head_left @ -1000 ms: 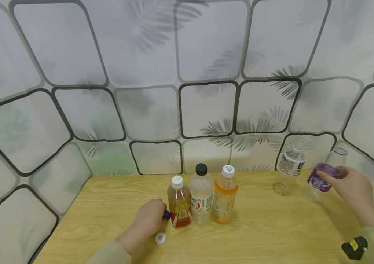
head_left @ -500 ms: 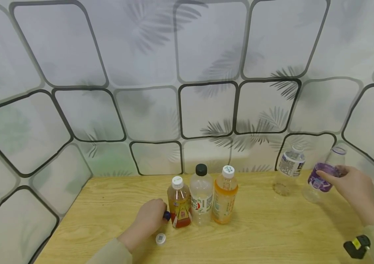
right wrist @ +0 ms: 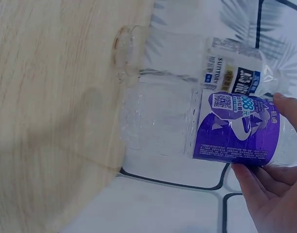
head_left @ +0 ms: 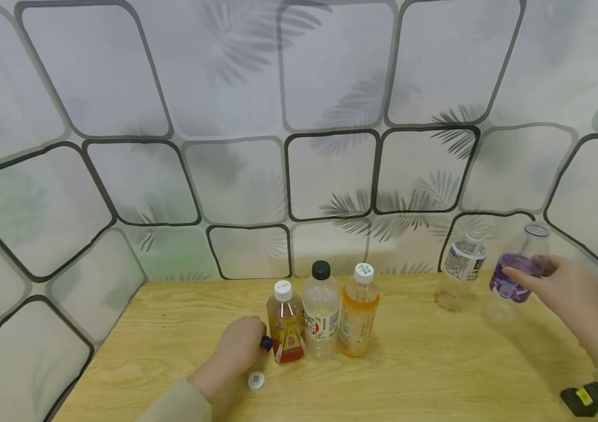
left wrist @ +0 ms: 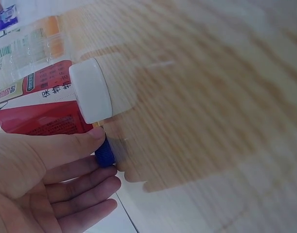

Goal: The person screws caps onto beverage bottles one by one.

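In the head view my right hand [head_left: 568,293] grips a clear bottle with a purple label [head_left: 511,276] at the right; its mouth has no cap. A clear bottle with a white and blue label [head_left: 465,261] stands just left of it, and in the right wrist view the purple-labelled bottle [right wrist: 238,128] overlaps it. My left hand [head_left: 241,341] is low beside the left-hand drink bottle [head_left: 286,328], pinching a dark blue bottle cap [left wrist: 105,154] between thumb and fingers. A loose white cap [head_left: 256,380] lies on the table nearby.
Beside the reddish drink bottle stand a clear black-capped bottle [head_left: 322,316] and an orange-tinted white-capped bottle [head_left: 359,316], close together. The wooden table [head_left: 410,381] meets patterned curtain-like walls [head_left: 330,176] at the back and sides.
My right hand has shifted the purple-labelled bottle slightly left, and the bottle now leans less. My left hand stays in place with the blue cap.
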`<act>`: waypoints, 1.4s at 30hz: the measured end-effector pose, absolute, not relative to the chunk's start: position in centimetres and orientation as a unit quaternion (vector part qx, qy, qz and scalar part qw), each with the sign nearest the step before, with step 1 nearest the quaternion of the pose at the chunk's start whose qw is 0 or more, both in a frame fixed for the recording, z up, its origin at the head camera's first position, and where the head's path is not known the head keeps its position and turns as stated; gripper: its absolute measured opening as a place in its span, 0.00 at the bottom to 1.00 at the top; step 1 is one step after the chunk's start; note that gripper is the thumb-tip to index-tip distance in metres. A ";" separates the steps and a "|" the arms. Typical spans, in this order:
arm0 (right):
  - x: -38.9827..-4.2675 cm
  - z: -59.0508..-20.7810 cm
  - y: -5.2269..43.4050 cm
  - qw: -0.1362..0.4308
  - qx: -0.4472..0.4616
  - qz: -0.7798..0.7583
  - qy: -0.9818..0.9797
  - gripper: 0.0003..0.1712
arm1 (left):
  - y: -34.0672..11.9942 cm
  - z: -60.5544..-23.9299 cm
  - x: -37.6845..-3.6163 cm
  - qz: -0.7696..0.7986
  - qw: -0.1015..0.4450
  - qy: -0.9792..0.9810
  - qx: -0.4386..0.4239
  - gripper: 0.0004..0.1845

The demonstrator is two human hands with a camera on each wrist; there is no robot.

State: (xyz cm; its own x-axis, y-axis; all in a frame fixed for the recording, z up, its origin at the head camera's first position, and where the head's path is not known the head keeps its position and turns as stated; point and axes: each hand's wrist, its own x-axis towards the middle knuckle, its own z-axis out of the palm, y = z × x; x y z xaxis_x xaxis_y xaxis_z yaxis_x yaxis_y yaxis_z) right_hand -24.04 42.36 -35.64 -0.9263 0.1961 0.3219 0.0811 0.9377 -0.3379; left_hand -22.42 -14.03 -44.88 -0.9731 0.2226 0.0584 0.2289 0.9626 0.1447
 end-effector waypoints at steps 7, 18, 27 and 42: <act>-23.5 -34.0 40.3 0.184 -0.053 0.155 -0.969 0.51 | -14.0 -44.9 -22.5 -0.070 0.023 -0.991 -0.113 0.16; -22.4 -32.3 36.4 0.190 -0.009 0.173 -0.966 0.44 | -14.1 -44.8 -22.3 -0.070 0.029 -0.990 -0.119 0.16; -21.2 -31.8 33.2 0.179 0.040 0.196 -0.963 0.44 | -14.2 -44.8 -22.3 -0.082 0.026 -0.989 -0.121 0.16; -19.1 -31.5 29.0 0.157 0.086 0.226 -0.958 0.46 | -14.1 -44.5 -22.2 -0.086 0.031 -0.988 -0.128 0.17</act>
State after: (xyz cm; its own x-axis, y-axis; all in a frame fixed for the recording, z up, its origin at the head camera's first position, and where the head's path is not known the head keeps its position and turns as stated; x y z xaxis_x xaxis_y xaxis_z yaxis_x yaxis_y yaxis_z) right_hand -19.06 28.99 -31.46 -0.9356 -0.0936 0.3404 -0.2358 0.8832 -0.4053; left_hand -22.23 -14.11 -44.52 -0.9653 0.2475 0.0837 0.2582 0.9526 0.1610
